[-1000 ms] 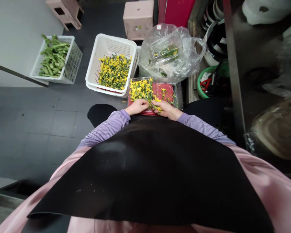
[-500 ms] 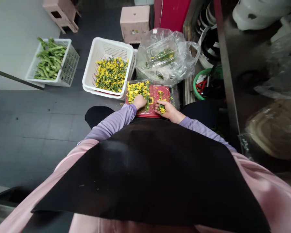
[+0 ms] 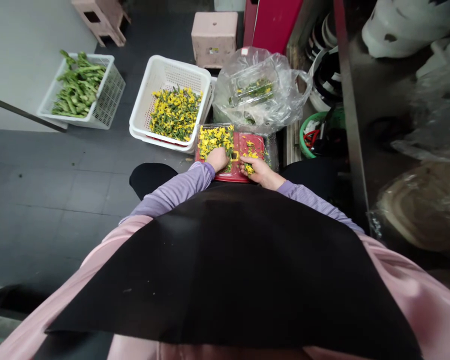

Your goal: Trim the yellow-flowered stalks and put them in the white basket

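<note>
My left hand (image 3: 217, 159) is closed in a fist-like shape over the near part of a clear plastic box (image 3: 233, 131). Its fingertips point down and are hidden, so what they pinch cannot be made out. Rows of yellow flowers with green stems (image 3: 214, 138) fill the far part of that box. My right hand (image 3: 261, 172) is curled around a small bunch of yellow flowers (image 3: 249, 169), just right of the box. Under both hands lies a red surface (image 3: 255, 139), with a few loose flowers scattered on it.
Beyond my left hand stands a white basket (image 3: 140, 100) of yellow flowers. A white basket (image 3: 110, 92) of green stalks sits farther left. Clear bags (image 3: 292, 107) with a plastic box on top lie ahead. A green basket (image 3: 303, 145) and a metal-edged shelf (image 3: 350, 110) flank the right.
The camera view has shifted slightly. Both hands stay in nearly the same places, the left still over the box and the right still holding flowers.
</note>
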`<state>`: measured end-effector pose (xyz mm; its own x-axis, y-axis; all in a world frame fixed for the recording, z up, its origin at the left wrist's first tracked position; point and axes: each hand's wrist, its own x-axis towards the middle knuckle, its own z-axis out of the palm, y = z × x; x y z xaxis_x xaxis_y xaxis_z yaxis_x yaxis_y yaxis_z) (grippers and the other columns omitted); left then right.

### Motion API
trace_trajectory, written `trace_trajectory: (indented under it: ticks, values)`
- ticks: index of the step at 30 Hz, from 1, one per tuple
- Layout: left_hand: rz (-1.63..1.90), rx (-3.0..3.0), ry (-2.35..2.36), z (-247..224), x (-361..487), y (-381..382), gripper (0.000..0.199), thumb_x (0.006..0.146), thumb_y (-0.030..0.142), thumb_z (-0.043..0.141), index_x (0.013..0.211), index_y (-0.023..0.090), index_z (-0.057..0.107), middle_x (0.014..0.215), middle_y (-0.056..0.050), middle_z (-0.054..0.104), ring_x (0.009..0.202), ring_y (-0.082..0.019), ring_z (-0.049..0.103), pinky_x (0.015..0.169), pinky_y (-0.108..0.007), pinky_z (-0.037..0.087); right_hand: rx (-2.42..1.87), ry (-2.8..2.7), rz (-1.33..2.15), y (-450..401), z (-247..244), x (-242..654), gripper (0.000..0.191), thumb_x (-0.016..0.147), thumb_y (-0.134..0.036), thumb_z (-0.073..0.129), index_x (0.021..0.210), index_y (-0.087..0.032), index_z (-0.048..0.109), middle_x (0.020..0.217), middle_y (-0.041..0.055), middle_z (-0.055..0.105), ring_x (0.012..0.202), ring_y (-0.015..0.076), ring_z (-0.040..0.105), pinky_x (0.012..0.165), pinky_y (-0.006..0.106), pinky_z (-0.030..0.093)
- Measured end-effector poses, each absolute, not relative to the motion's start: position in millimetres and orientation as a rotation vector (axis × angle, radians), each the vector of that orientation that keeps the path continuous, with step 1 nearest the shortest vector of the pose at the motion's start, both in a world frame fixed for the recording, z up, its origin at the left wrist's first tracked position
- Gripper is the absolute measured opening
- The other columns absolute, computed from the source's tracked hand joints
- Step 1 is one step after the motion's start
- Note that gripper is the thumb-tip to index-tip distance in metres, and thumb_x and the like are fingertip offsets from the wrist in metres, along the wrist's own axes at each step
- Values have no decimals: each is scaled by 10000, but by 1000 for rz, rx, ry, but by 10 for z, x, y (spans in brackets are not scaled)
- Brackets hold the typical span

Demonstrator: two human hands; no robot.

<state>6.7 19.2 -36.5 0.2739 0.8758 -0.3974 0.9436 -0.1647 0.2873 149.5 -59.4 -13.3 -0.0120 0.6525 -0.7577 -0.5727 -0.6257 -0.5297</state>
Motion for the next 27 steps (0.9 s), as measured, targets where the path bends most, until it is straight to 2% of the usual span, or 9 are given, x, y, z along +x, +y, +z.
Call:
trace_trajectory:
  ticks: [3, 8, 11, 13, 16, 23, 25, 27]
  values:
    - [-129, 2114, 1588, -292, -61, 43, 248, 946, 231, 585, 1095, 111, 742, 1104, -201, 769, 1072, -283, 734, 931, -328, 520, -1422, -192, 1723, -614, -177, 1459, 204, 920, -46, 685, 762, -160, 622, 565, -15, 587, 468, 78, 516, 435, 167, 442]
    - [-70, 2281, 1257, -140, -211, -258, 186, 932, 161, 585, 1050, 118, 723, 1046, -155, 762, 975, -241, 719, 892, -313, 508, -1381, -476, 1659, -603, -142, 1296, 240, 850, -72, 791, 732, -172, 608, 590, -16, 627, 483, 83, 512, 469, 199, 427]
    - [100, 2104, 1255, -123, -272, -271, 65, 890, 115, 640, 877, 132, 701, 876, -72, 741, 837, -177, 678, 823, -277, 497, -1389, -496, 1627, -592, -135, 1268, 243, 887, -72, 746, 717, -171, 603, 558, -18, 606, 469, 88, 498, 464, 211, 407]
    - [181, 1864, 1278, -122, -305, -237, 107, 878, 102, 659, 780, 145, 666, 696, -3, 669, 683, -135, 618, 733, -259, 486, -1386, -479, 1637, -590, -157, 1286, 259, 897, -83, 736, 702, -173, 592, 530, -22, 582, 461, 95, 495, 467, 217, 408]
    - [192, 1487, 1260, -85, -338, -202, 164, 914, 86, 618, 769, 150, 657, 519, 53, 547, 481, -99, 508, 596, -249, 449, -1382, -459, 1656, -599, -198, 1328, 289, 904, -115, 738, 678, -181, 569, 503, -23, 557, 466, 103, 493, 474, 217, 411]
    - [161, 1347, 1162, 49, -381, -194, 206, 906, 26, 566, 768, 156, 647, 496, 38, 578, 434, -96, 523, 555, -238, 442, -1334, -395, 1770, -630, -240, 1385, 282, 944, -134, 690, 695, -180, 565, 513, -14, 540, 483, 102, 479, 464, 196, 387]
    - [157, 1358, 1223, 20, -383, -146, 222, 918, 58, 547, 746, 166, 638, 504, 30, 575, 436, -106, 516, 559, -251, 441, -1312, -286, 1803, -621, -241, 1419, 248, 964, -131, 654, 735, -178, 569, 536, -19, 539, 489, 94, 479, 460, 181, 374]
    - [132, 1456, 1338, -52, -353, -53, 291, 950, 164, 565, 665, 176, 616, 490, 18, 537, 454, -123, 511, 576, -272, 436, -1281, -134, 1824, -608, -230, 1465, 213, 989, -136, 597, 781, -175, 576, 562, -21, 544, 488, 84, 473, 446, 167, 354]
